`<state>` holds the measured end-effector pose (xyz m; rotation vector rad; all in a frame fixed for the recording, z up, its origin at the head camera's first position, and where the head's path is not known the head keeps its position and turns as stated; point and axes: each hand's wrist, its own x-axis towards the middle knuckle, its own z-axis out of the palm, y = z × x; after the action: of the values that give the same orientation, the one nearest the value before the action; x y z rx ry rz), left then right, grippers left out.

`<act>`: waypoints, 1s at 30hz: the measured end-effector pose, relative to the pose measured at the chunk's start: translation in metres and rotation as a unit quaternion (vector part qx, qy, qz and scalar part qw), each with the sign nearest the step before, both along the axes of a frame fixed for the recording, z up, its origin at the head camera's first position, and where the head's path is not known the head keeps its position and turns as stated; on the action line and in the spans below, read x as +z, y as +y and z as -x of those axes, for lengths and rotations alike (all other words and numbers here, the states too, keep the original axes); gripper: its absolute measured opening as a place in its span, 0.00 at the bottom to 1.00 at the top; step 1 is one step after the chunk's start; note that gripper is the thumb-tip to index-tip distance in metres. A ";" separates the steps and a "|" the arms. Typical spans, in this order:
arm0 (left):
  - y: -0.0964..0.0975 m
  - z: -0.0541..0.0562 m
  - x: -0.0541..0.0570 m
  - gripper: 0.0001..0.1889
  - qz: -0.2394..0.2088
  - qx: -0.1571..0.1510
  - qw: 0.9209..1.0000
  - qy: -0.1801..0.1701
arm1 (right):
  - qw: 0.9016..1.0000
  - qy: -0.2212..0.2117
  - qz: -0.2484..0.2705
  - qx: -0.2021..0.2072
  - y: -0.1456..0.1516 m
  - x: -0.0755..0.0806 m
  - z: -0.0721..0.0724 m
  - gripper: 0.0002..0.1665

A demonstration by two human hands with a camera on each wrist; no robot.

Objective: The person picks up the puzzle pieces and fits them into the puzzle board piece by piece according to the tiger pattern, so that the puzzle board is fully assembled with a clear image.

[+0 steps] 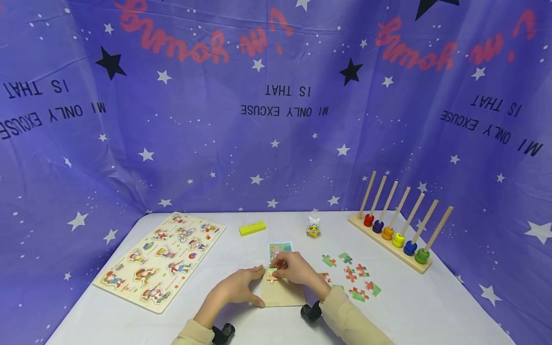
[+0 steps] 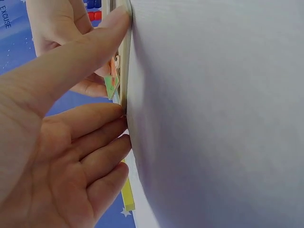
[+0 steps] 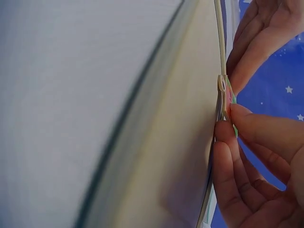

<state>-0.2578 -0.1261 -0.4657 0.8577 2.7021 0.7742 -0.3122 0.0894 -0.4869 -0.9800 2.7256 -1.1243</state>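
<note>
A square wooden puzzle board (image 1: 282,296) lies on the table in front of the person. My right hand (image 1: 297,269) pinches a green and pink jigsaw piece (image 1: 271,274) between thumb and fingers over the board's far left corner. In the right wrist view, that puzzle piece (image 3: 228,97) is partly tilted off the wood; whether it touches the board's floor is hard to tell. My left hand (image 1: 238,286) rests along the left edge, thumb and fingers spread apart and touching the rim, as the left wrist view shows. Loose jigsaw pieces (image 1: 350,274) lie to the right, some behind the right forearm.
A small picture card (image 1: 280,248) lies just beyond the board. Farther back are a yellow box (image 1: 252,228) and a small figurine (image 1: 314,227). A wooden picture board (image 1: 151,278) lies left; a peg stand with colored rings (image 1: 392,239) stands at the right.
</note>
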 end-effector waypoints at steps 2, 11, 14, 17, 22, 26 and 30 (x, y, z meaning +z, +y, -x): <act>0.000 0.000 0.000 0.47 0.003 0.001 1.000 -0.001 | 1.000 -0.002 0.000 -0.001 0.000 0.001 0.000 0.07; 0.002 0.000 0.000 0.47 0.006 0.004 1.000 -0.004 | 1.000 -0.023 0.002 0.007 0.003 0.005 -0.002 0.15; 0.002 0.000 0.000 0.47 0.005 0.004 1.000 -0.004 | 1.000 -0.021 -0.006 0.005 0.004 0.007 -0.003 0.14; 0.002 0.001 -0.001 0.47 0.006 0.005 1.000 -0.004 | 1.000 -0.015 -0.010 0.004 0.003 0.006 -0.003 0.12; 0.002 0.000 -0.001 0.47 0.004 0.006 1.000 -0.008 | 1.000 -0.013 -0.013 0.000 0.002 0.004 -0.003 0.09; 0.001 -0.001 -0.002 0.47 0.003 0.007 1.000 -0.007 | 1.000 -0.015 -0.013 -0.004 0.000 0.004 -0.003 0.08; 0.001 -0.001 -0.002 0.47 0.004 0.007 1.000 -0.007 | 1.000 -0.015 -0.013 -0.008 -0.001 0.003 -0.003 0.08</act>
<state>-0.2572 -0.1248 -0.4677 0.8287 2.6999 0.7695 -0.3095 0.0883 -0.4839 -0.9319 2.7214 -1.0937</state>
